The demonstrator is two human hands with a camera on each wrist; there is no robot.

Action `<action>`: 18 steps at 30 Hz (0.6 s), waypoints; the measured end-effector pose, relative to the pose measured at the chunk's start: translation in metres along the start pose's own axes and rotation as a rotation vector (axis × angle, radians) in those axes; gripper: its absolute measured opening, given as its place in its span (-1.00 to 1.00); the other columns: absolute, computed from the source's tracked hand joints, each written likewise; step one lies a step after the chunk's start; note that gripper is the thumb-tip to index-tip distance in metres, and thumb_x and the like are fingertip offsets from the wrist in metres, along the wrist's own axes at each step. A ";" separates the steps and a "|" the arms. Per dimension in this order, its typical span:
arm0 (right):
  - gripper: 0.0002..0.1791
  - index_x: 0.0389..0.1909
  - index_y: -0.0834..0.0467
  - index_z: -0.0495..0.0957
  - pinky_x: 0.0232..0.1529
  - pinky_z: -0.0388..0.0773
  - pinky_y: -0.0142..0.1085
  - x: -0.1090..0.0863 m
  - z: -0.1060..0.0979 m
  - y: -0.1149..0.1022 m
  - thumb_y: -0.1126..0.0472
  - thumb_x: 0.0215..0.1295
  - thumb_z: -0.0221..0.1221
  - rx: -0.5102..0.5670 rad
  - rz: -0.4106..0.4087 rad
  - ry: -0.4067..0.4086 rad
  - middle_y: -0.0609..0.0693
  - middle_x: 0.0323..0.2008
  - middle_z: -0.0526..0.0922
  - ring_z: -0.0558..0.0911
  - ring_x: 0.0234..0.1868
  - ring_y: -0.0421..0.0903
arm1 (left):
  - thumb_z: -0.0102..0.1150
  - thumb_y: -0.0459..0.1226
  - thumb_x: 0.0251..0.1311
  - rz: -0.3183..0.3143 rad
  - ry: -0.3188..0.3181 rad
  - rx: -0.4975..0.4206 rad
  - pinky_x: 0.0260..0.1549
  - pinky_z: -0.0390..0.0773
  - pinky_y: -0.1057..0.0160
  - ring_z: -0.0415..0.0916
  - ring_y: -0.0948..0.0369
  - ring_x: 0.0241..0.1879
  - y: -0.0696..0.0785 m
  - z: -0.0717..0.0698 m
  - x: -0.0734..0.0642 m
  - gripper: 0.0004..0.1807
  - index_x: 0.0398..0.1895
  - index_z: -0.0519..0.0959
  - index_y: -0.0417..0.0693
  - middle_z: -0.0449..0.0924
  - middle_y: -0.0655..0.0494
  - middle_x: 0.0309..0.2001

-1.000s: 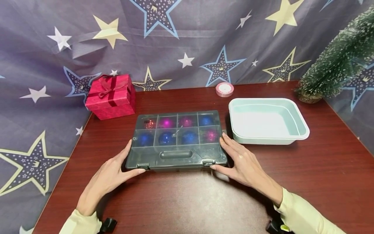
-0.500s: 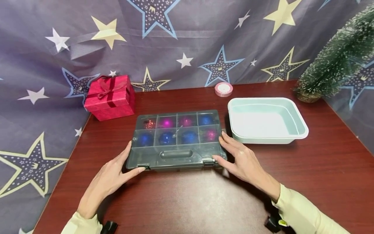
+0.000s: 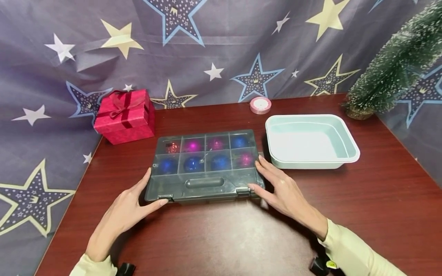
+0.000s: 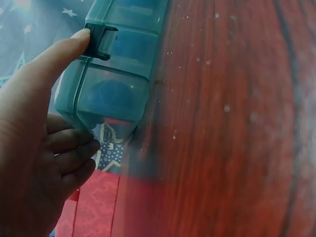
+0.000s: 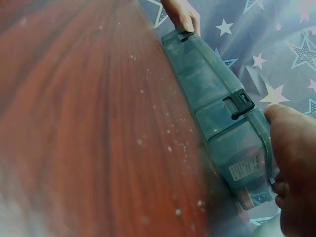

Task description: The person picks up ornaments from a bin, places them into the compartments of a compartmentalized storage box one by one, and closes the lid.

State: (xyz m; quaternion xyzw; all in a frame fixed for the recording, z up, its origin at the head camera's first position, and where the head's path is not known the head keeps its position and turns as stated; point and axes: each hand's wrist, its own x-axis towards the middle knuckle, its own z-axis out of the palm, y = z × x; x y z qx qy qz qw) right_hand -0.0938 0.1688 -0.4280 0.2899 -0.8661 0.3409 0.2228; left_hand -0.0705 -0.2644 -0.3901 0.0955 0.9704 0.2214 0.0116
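A dark translucent compartment case (image 3: pixel 221 192) lies on the table, lid down, with several blue, pink and red shiny balls (image 3: pixel 193 164) showing through. My left hand (image 3: pixel 122 212) holds its near left corner, thumb at the left latch (image 4: pixel 101 42) and fingers along the side. At the opposite corner, my right hand (image 3: pixel 284 195) grips the right side. Its thumb lies at the lid's front edge beside the right latch (image 3: pixel 243 192). In the right wrist view, that black latch (image 5: pixel 239 104) juts out from the front wall, above a white label (image 5: pixel 245 168).
A pale blue tub (image 3: pixel 312 165) stands right of the case. Behind are a red gift box (image 3: pixel 129 132) on the left and a pink ribbon roll (image 3: pixel 260 105). A small frosted tree (image 3: pixel 390 69) stands back right, before a star-patterned cloth (image 3: pixel 221 38).
My right thumb has moved up from below the right latch to the lid's front edge. The left hand keeps its hold. The whole head view has shifted slightly.
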 end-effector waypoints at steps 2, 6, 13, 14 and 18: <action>-0.25 0.33 0.35 0.53 0.27 0.47 0.17 0.000 0.000 -0.002 -0.20 0.43 0.27 0.019 0.033 -0.016 0.23 0.40 0.45 0.47 0.38 0.15 | 0.39 0.30 0.15 -0.006 0.000 0.007 0.09 0.50 -0.31 0.52 -0.28 0.17 0.000 -0.001 0.000 0.19 0.68 0.03 0.00 0.39 -0.37 0.38; -0.29 0.38 0.28 0.50 0.33 0.40 0.16 0.001 -0.002 -0.005 0.00 0.33 0.41 0.054 0.114 -0.063 0.16 0.46 0.40 0.42 0.43 0.13 | 0.39 0.30 0.15 -0.006 -0.007 0.014 0.10 0.48 -0.33 0.49 -0.30 0.21 -0.001 -0.006 0.000 0.18 0.68 0.06 0.00 0.38 -0.38 0.39; -0.37 0.43 0.17 0.47 0.36 0.36 0.16 0.007 -0.013 -0.010 0.07 0.41 0.33 0.074 0.170 -0.128 0.11 0.49 0.36 0.37 0.46 0.11 | 0.29 0.29 0.25 -0.014 -0.020 0.044 0.20 0.35 -0.40 0.33 -0.31 0.35 -0.001 -0.021 0.005 0.05 0.64 0.17 -0.04 0.33 -0.34 0.44; -0.38 0.43 0.17 0.47 0.36 0.37 0.16 0.008 -0.016 -0.011 0.07 0.42 0.32 0.066 0.158 -0.130 0.10 0.49 0.37 0.38 0.46 0.11 | 0.27 0.29 0.26 -0.015 -0.019 0.052 0.21 0.34 -0.41 0.32 -0.31 0.36 -0.001 -0.023 0.006 0.04 0.64 0.17 -0.04 0.33 -0.34 0.44; -0.35 0.43 0.18 0.47 0.34 0.38 0.17 0.011 -0.032 -0.015 0.05 0.38 0.34 0.018 0.067 -0.128 0.09 0.46 0.42 0.43 0.42 0.16 | 0.28 0.27 0.28 0.018 0.016 0.075 0.21 0.30 -0.43 0.29 -0.32 0.37 0.005 -0.036 0.013 0.02 0.64 0.17 -0.04 0.31 -0.33 0.45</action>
